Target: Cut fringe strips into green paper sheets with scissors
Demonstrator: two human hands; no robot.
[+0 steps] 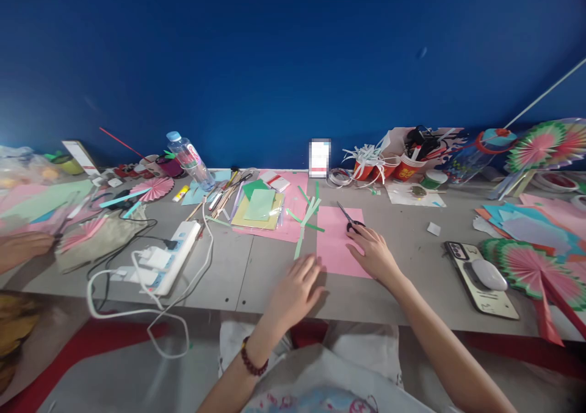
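Note:
On the grey table, a pink paper sheet (pixel 341 251) lies in front of me. Dark-handled scissors (pixel 344 210) rest on its upper right part, blades pointing away and to the left. My right hand (pixel 378 255) reaches over the sheet, its fingertips touching the scissor handles and its thumb held apart from them. To the left, my left hand (pixel 295 291) hovers or rests by the sheet's lower left corner, fingers loosely stretched and nothing in them. Green paper strips (pixel 307 218) lie crossed just beyond it.
A white power strip (pixel 176 260) with looping cables lies left. Stacked coloured papers (pixel 260 208), a tilted bottle (pixel 190 160) and red cups (pixel 407 168) stand behind. At right are a phone (pixel 476 294) under a white mouse (pixel 489 274) and paper fans (pixel 531 266). Another person's hand (pixel 27 248) is far left.

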